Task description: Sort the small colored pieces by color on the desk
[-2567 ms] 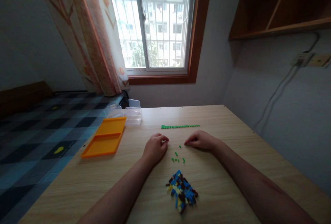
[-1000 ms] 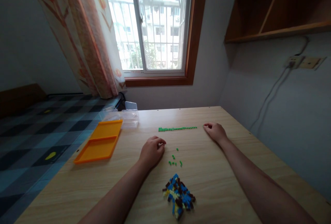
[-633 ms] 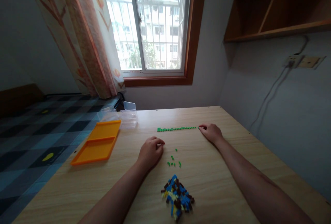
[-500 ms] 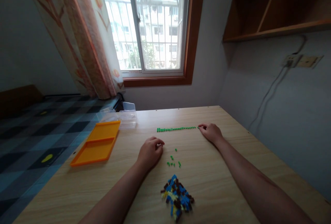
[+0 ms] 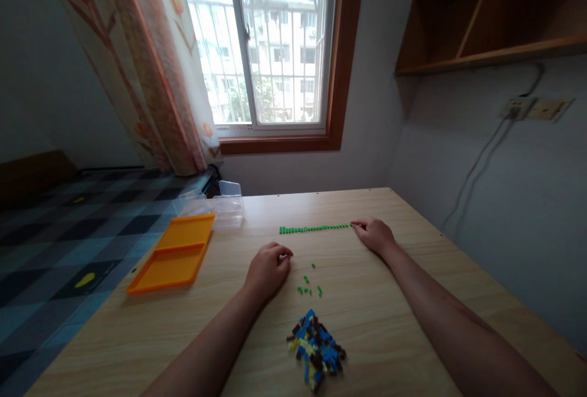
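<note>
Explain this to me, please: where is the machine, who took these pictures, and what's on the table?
There's no machine here: these are a person's bare left hand and right hand, seen by a camera worn on their head.

On the wood-grain table runs a row of green building bricks, with loose green bricks nearer the person, then a mixed brick pile. An orange tray and clear plastic containers stand to the left.

The right hand's fingers meet a tiny green brick at the row's right end; pinched or merely touched, I can't tell. The left hand rests, fingers curled, contents hidden.
</note>
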Demonstrator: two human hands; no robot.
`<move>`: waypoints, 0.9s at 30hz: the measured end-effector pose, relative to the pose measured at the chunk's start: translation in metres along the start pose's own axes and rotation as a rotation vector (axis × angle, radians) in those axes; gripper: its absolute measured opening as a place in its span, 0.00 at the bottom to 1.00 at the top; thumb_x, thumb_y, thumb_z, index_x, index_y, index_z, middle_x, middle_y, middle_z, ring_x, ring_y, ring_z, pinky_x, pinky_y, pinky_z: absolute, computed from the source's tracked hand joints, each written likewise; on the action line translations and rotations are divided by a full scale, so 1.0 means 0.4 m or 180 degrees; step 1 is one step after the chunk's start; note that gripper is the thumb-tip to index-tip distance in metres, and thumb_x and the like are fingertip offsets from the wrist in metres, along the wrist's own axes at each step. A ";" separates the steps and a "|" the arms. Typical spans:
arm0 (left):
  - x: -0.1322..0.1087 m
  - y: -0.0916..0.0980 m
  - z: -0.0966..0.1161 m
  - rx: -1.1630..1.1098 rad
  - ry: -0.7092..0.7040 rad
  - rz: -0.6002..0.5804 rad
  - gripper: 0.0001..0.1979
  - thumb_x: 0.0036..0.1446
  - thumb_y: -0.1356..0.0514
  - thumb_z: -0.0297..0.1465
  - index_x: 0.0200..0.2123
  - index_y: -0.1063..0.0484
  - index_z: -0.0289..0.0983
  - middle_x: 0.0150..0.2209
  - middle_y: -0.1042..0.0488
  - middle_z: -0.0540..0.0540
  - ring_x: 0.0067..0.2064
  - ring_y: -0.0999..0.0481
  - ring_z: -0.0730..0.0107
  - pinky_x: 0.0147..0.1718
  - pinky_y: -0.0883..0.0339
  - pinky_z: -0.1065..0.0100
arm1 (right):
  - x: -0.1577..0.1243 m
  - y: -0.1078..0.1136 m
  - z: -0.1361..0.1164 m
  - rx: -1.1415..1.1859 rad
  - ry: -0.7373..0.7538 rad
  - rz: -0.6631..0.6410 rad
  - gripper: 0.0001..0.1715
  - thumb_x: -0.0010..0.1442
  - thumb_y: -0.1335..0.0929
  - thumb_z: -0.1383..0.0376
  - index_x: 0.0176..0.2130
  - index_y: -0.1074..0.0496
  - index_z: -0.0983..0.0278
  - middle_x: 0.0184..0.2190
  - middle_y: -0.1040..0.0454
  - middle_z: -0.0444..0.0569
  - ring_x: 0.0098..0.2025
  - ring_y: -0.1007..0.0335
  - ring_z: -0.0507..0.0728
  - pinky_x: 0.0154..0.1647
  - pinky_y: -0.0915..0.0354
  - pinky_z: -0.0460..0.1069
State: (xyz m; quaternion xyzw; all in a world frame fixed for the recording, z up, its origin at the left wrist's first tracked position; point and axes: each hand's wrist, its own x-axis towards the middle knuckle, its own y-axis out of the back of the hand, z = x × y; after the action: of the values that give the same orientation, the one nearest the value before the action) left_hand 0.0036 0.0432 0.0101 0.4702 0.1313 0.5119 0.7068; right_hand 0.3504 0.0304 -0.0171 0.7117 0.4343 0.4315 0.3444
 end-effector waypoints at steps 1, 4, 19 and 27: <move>0.000 0.000 0.000 -0.0005 0.0000 0.0003 0.10 0.55 0.42 0.25 0.35 0.20 0.39 0.38 0.23 0.45 0.42 0.26 0.63 0.44 0.33 0.64 | 0.000 0.000 0.000 -0.0008 0.0000 -0.0002 0.16 0.63 0.35 0.59 0.45 0.18 0.54 0.46 0.19 0.45 0.47 0.24 0.59 0.46 0.33 0.49; 0.000 0.001 0.001 -0.0024 0.0001 0.0005 0.10 0.55 0.42 0.25 0.35 0.20 0.39 0.38 0.23 0.45 0.41 0.25 0.63 0.44 0.33 0.64 | -0.002 0.001 -0.003 -0.0036 -0.0005 -0.0012 0.16 0.63 0.34 0.58 0.44 0.18 0.54 0.45 0.18 0.45 0.46 0.23 0.59 0.44 0.33 0.49; 0.002 0.003 0.006 -0.0009 0.0029 -0.0047 0.11 0.55 0.42 0.26 0.35 0.20 0.39 0.38 0.23 0.44 0.43 0.25 0.61 0.45 0.33 0.62 | 0.008 -0.006 0.017 0.0090 0.0126 -0.0139 0.17 0.65 0.35 0.57 0.48 0.20 0.54 0.49 0.20 0.45 0.51 0.25 0.59 0.51 0.33 0.50; 0.001 0.002 0.002 -0.0017 0.0030 -0.0030 0.10 0.55 0.42 0.26 0.35 0.20 0.39 0.38 0.23 0.44 0.41 0.25 0.62 0.44 0.32 0.63 | 0.006 -0.004 0.014 0.0061 0.0177 -0.0154 0.16 0.65 0.35 0.57 0.46 0.19 0.53 0.49 0.20 0.44 0.51 0.25 0.59 0.49 0.32 0.50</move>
State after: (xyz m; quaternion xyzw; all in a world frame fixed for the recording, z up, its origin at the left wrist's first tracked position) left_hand 0.0038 0.0434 0.0113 0.4652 0.1354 0.5112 0.7099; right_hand 0.3555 0.0326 -0.0200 0.6920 0.4650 0.4385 0.3357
